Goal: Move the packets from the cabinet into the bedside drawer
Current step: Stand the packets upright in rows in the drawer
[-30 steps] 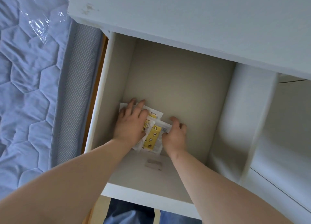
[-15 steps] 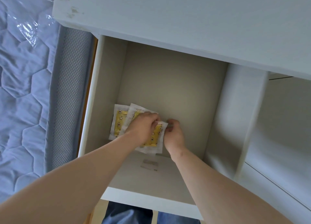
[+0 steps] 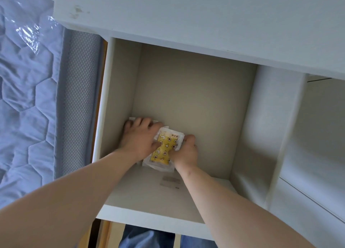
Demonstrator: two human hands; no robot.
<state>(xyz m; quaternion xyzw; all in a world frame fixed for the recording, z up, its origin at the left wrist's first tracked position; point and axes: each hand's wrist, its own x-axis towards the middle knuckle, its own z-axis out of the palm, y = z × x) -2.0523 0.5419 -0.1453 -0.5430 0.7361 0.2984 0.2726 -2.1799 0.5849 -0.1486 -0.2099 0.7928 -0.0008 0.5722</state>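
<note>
Pressing my left hand (image 3: 139, 140) flat on the packets (image 3: 164, 150) lying in the bedside drawer (image 3: 188, 91) near its left wall, my right hand (image 3: 186, 151) pinching their edge, I should square them gently, without creasing.

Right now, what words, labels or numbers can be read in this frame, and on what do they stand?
Nothing can be read.
On the packet: small dark print along its top edge, too blurred to read; the rest is a yellow pattern.
On the label stuck to the drawer floor: grey lines of print, too blurred to read.
</note>
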